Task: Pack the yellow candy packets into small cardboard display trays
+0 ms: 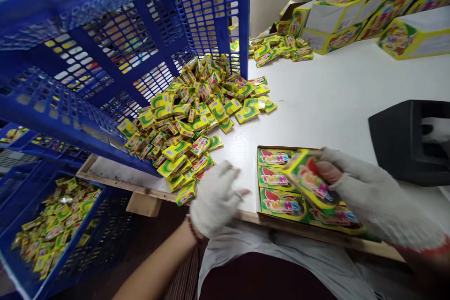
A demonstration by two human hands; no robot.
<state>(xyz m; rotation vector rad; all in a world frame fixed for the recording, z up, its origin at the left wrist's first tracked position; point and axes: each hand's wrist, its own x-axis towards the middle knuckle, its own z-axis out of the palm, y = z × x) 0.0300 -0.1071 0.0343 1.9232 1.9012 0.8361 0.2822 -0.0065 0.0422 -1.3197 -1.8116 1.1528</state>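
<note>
My right hand (351,183), in a white knitted glove with bare fingertips, grips a yellow-green candy packet (311,180) printed "TWINS". The packet is tilted over a shallow open carton (274,218) at the table's near edge. Inside the carton, Twins packets (281,202) lie flat in rows, label up; the held packet and my right hand hide part of them. My gloved left hand (218,199), empty with thumb and fingers apart, is between the carton and a heap of small packets (197,112). Its fingers are slightly blurred.
A blue perforated crate (165,23) lies tipped on its side, the heap spilling from it onto the white table (316,89). A black tape dispenser (393,143) stands right. Printed cartons (333,18) are stacked behind. Another blue crate of packets (101,206) is below left.
</note>
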